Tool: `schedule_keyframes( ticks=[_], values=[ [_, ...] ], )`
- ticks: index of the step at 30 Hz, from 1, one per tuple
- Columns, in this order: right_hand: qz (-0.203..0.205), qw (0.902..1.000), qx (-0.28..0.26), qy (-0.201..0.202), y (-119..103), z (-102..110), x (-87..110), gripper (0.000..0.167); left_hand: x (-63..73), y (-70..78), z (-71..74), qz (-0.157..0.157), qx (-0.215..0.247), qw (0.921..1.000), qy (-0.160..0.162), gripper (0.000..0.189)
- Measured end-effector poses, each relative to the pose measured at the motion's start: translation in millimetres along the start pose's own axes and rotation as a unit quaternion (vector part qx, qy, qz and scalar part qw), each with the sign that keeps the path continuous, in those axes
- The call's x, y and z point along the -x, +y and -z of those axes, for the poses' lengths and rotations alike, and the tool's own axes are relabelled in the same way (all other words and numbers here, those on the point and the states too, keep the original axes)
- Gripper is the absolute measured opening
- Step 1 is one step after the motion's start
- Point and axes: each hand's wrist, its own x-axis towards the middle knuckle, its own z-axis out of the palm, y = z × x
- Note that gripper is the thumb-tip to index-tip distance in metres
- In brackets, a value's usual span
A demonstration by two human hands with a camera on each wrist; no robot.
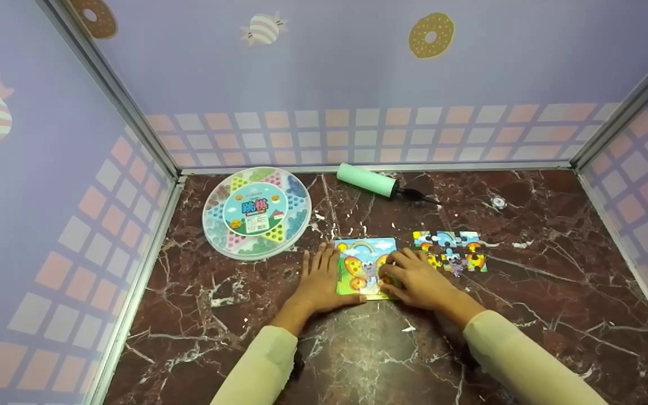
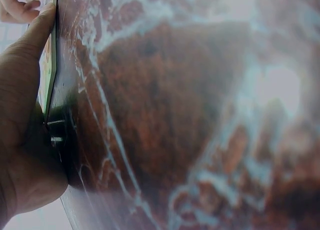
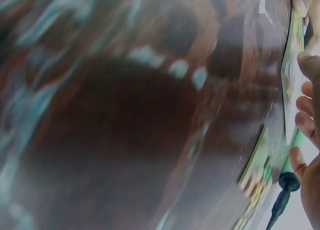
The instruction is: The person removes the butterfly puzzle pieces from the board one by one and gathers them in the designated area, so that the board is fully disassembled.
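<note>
A small jigsaw puzzle board (image 1: 366, 247) with a cartoon butterfly and rainbow lies in front of me on the dark marbled table. My left hand (image 1: 322, 281) rests along its left side, fingers extended, with the thumb stretched along the near edge. Over the right part of the board is my right hand (image 1: 417, 278), its fingers loosely bent and the fingertips right at the picture. That hand covers part of the right wing. Several loose puzzle pieces (image 1: 446, 239), some side by side in rows, lie just right of the board, partly behind the right hand.
A round Chinese checkers box (image 1: 256, 242) with a clear lid lies at the back left. Behind the board is a mint-green hand pump (image 1: 366, 179) with a black nozzle. A small round disc (image 1: 498, 202) sits back right. Patterned lilac walls (image 1: 346, 73) enclose the table.
</note>
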Motion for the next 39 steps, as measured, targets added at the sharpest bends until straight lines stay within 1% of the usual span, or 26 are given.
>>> schedule_keyframes(
  ticks=[4, 7, 11, 16, 19, 22, 27, 34, 39],
  values=[
    [0.007, 0.9999, 0.008, -0.008, -5.9, -4.5, -7.6, 0.034, -1.2, -1.7, -1.5, -0.003, 0.010, 0.9999, 0.001, 0.134],
    [0.016, 0.9997, 0.010, -0.013, -9.3, -7.4, -11.6, 0.036, -0.3, -0.3, 0.0, -0.002, -0.001, 1.0000, 0.004, 0.133],
    [0.023, 0.9991, 0.015, -0.031, -14.7, -9.4, -16.7, 0.038, 1.3, 2.3, 2.6, 0.001, -0.017, 0.9998, 0.006, 0.131],
    [0.019, 0.9982, 0.015, -0.055, -21.4, -8.8, -21.5, 0.037, 1.5, 2.6, 1.9, 0.005, -0.022, 0.9997, 0.002, 0.131],
    [0.013, 0.9978, 0.004, -0.065, -23.8, -7.6, -23.3, 0.034, 1.6, 2.1, 1.3, 0.001, -0.021, 0.9998, 0.006, 0.131],
    [0.008, 0.9978, -0.003, -0.066, -24.7, -7.1, -25.0, 0.033, 0.8, 0.4, -0.6, -0.005, -0.007, 0.9999, 0.013, 0.132],
    [-0.002, 0.9979, -0.017, -0.062, -25.6, -7.7, -27.9, 0.031, -0.9, -3.0, -4.0, -0.009, 0.016, 0.9997, 0.015, 0.134],
    [-0.011, 0.9959, -0.071, -0.056, -27.5, -10.4, -30.5, 0.026, 1.7, -2.3, -2.3, -0.025, 0.022, 0.9989, 0.033, 0.133],
    [-0.019, 0.9961, -0.064, -0.059, -28.7, -10.4, -31.1, 0.028, -1.4, -6.3, -7.4, -0.022, 0.021, 0.9990, 0.033, 0.135]
  ],
)
